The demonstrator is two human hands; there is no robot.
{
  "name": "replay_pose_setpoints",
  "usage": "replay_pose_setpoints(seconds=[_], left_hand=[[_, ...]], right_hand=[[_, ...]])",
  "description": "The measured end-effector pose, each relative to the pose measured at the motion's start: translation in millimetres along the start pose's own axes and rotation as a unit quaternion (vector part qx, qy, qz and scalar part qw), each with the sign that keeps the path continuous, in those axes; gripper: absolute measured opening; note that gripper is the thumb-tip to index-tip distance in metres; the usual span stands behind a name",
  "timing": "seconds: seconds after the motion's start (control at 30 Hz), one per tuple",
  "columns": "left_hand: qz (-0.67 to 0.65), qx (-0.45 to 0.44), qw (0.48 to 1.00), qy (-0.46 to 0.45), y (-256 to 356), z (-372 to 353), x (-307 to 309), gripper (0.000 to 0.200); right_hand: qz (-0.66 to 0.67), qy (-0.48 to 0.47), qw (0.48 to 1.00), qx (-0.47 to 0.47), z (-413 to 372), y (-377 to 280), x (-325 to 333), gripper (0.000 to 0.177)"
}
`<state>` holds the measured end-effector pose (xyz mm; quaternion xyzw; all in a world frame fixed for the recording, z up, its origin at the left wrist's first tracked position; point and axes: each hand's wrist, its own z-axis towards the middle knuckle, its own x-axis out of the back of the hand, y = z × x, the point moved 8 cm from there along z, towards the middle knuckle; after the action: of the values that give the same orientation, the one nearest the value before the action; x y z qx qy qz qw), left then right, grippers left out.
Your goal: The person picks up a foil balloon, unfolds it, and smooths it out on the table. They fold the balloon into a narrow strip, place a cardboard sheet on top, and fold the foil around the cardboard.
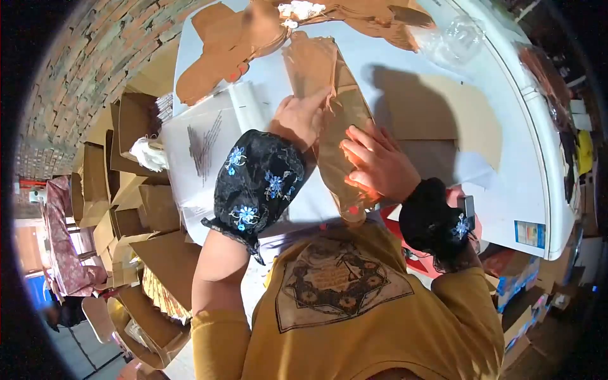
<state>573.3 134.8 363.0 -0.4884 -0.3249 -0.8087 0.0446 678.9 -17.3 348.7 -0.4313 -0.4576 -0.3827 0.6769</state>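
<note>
A long, flat brown piece of thin, slightly shiny material (345, 104) lies lengthwise on the white table in front of me, its narrow rounded end with a red dot close to my body. The kind of article cannot be made out for certain. My left hand (301, 121) is at its left edge, fingers closed on the material. My right hand (383, 161) lies on the piece's right side, fingers stretched and slightly apart. Left of my left hand are clear plastic sheets (183, 136). More brown pieces (234, 38) of similar material lie in a pile at the far side.
A cardboard sheet (437, 111) lies on the table to the right, with crumpled clear plastic (453, 41) behind it. White stringy material (301, 9) rests at the back. Several open cardboard boxes (158, 209) crowd the left side, beside a brick wall (82, 76).
</note>
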Motion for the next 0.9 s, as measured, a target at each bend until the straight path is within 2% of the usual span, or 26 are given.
replay_pose_setpoints(seconds=[0.07,0.17,0.27,0.7,0.9], left_hand=[[-0.026,0.042,0.998,-0.040,4.7,2.4,5.1,0.046],[-0.006,0.032,0.999,-0.020,0.3,0.3,2.0,0.047],[0.014,0.004,1.000,0.008,2.9,-1.4,1.3,0.052],[0.075,-0.039,0.996,0.018,1.9,-9.6,-11.5,0.045],[0.076,-0.065,0.993,0.060,19.6,-13.6,2.0,0.040]], right_hand=[[-0.017,0.032,0.999,0.024,1.9,-3.7,0.0,0.059],[-0.005,0.061,0.998,0.001,4.3,-3.7,3.6,0.063],[0.005,0.062,0.998,0.004,0.7,-2.4,-0.4,0.063],[0.024,0.056,0.998,-0.025,1.8,-6.4,6.7,0.064],[0.040,0.053,0.997,-0.040,-0.7,-6.0,2.5,0.064]])
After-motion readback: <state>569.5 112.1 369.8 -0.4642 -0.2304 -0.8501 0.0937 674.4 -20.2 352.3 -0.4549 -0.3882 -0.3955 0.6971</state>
